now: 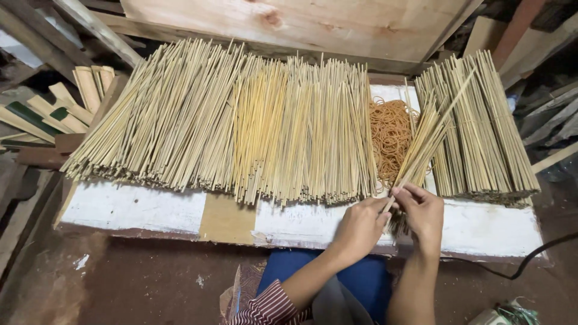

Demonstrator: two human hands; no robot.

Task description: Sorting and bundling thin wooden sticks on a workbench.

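Observation:
A small bunch of thin bamboo sticks (424, 141) slants up and to the right from my hands. My right hand (425, 215) is wrapped around its lower end. My left hand (360, 227) touches the same end from the left, fingertips pinching at the sticks. A wide pile of loose pale sticks (229, 120) covers the board to the left. A stack of tied bundles (481, 135) lies to the right. Between them sits a heap of orange rubber bands (390, 131).
The sticks lie on a worn white board (132, 207). A pale plywood sheet (301, 24) leans behind. Cut bamboo slats (54, 111) lie at far left. A black cable (530, 259) runs at lower right. My knees in blue cloth (361, 277) are below the board.

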